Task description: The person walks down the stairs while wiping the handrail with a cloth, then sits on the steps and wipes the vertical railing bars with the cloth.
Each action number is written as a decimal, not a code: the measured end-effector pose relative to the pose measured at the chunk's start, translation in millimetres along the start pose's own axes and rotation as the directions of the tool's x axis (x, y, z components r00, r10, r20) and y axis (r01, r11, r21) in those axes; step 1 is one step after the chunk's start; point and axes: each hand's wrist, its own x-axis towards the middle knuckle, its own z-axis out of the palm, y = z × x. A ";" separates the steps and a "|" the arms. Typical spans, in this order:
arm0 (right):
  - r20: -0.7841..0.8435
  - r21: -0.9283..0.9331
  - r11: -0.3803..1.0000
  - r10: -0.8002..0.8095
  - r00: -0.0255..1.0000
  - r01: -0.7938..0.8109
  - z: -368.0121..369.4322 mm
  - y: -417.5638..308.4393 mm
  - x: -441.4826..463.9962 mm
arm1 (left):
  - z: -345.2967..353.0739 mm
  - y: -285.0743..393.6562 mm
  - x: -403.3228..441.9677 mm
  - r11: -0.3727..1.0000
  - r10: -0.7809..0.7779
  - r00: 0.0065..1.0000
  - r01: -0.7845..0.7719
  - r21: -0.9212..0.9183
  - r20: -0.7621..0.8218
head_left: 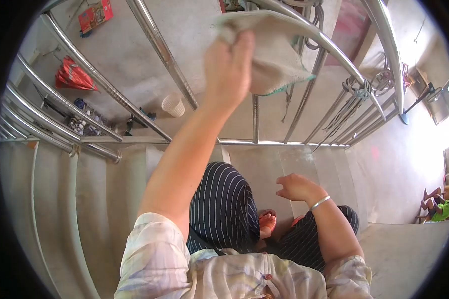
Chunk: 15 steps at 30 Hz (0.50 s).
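My left hand (230,67) is raised at the top middle, closed around one edge of a beige cloth (279,57) with a green-stitched border. The cloth hangs spread to the right of the hand, over the curved metal handrail (329,45); whether it presses on the rail I cannot tell. Above my right knee, my right hand (300,188) holds nothing, its fingers loosely bent and apart. A silver bangle (320,202) circles that wrist.
Concrete stairs (92,199) run down the left. Metal balusters (159,42) stand ahead. Cords (356,92) are tied on the railing at right. Below are a white basket (173,105) and a red bag (74,74). A person in green (441,212) sits far right.
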 end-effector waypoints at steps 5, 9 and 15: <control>0.007 0.002 1.000 0.011 1.000 -0.011 -8.2 -7.4 -8.8 | 36.6 -66.8 -31.9 0.954 0.226 0.974 -0.228 0.195 0.031; 0.028 0.044 0.999 0.018 0.999 -0.020 -8.4 -5.5 -10.5 | 32.3 -161.1 -116.6 0.926 -0.245 0.949 0.168 0.339 0.198; 0.005 0.063 0.998 0.015 1.000 -0.016 -11.0 1.1 -10.3 | 33.0 -214.0 -153.9 0.645 -0.747 0.643 0.639 0.419 0.169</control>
